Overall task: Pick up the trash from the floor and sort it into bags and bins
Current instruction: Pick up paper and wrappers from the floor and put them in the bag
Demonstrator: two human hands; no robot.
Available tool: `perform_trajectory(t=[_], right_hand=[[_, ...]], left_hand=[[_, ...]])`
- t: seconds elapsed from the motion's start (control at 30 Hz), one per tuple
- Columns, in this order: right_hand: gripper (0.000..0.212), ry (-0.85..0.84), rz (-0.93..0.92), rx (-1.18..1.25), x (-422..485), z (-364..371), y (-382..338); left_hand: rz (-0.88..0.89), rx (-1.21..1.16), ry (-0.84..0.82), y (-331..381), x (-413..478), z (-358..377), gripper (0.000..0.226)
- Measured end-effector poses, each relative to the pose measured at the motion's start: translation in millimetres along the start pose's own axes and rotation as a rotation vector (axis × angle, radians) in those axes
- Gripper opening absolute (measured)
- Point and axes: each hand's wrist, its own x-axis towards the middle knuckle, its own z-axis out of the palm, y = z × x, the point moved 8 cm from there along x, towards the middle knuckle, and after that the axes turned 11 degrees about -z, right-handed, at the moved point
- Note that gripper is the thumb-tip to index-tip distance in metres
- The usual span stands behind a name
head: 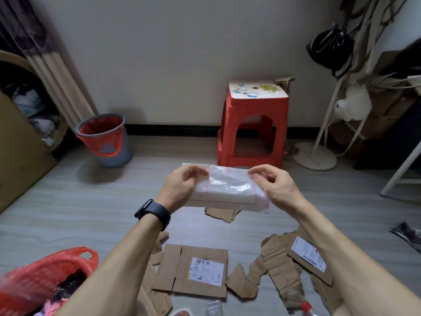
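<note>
Clear bag (227,190) held up off the floor (91,201) between both hands, in front of the stool (252,124). Left hand (180,188) pinches its left end, fingers curled over the top edge. Right hand (275,188) pinches the top right corner. Cardboard (196,272) lies on the floor below. Red bag (38,277) at lower left, lined bin (126,144) back left by the wall.

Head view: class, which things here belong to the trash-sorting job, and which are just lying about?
Job in hand:
clear plastic bag, pinched by the left hand and right hand
flattened cardboard box
torn cardboard
red bag
grey bin

Just lying about:
red stool
black handbag
curtain
</note>
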Motion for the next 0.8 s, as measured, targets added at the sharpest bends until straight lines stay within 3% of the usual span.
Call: perform_trajectory(t=[0.07, 0.13, 0.2, 0.3, 0.37, 0.47, 0.67, 0.8], right_hand=[[0.042, -0.141, 0.095, 0.065, -3, 6, 7], [0.079, -0.271, 0.136, 0.039, -8, 10, 10], [0.090, -0.339, 0.116, -0.130, -10, 15, 8], [0.068, -0.329, 0.036, -0.456, -8, 19, 4], [0.050, -0.329, -0.007, -0.529, -7, 23, 1], [0.029, -0.390, -0.088, -0.635, -6, 37, -2], [0.023, -0.302, -0.285, -0.592, -3, 56, -20], [0.032, -0.323, -0.200, -0.387, -8, 86, -40]], left_hand=[[-0.058, -0.048, -0.141, -1, -3, 8, 0.028], [-0.111, -0.045, -0.259, -6, -7, 12, 0.046], [-0.135, -0.004, -0.279, -15, -6, 9, 0.050], [-0.085, 0.124, -0.141, -24, -1, -2, 0.033], [-0.028, 0.334, -0.022, -23, 0, -8, 0.020], [0.076, 0.547, 0.129, -21, -1, -24, 0.023], [-0.016, 0.336, 0.042, -30, -20, -57, 0.018], [-0.081, 0.082, 0.008, -43, -41, -94, 0.013]])
